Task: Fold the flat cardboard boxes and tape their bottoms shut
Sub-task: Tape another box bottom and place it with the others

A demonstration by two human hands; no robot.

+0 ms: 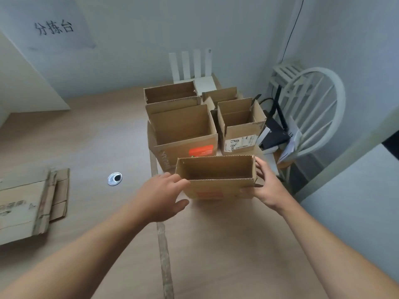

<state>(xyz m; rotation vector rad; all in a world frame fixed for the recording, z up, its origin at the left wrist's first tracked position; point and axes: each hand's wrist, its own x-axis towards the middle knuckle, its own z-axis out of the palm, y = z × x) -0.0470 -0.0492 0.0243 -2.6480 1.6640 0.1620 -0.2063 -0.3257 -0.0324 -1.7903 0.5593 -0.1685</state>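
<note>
A small folded cardboard box (pixel 218 186) stands upright and open-topped on the wooden table (pixel 97 134), in front of several other folded boxes. My right hand (pixel 262 186) grips its right end, thumb on the front face and fingers round the side. My left hand (pixel 164 196) is at the box's left end with loosely bent fingers touching the near rim; it holds nothing. A stack of flat cardboard boxes (pixel 28 203) lies at the table's left edge.
Behind stand a large open box (pixel 183 134) with an orange label, a smaller labelled box (pixel 240 126) and two more at the back. A round cable grommet (pixel 115 179) sits in the table. A white chair (pixel 313 108) with a black device is at the right.
</note>
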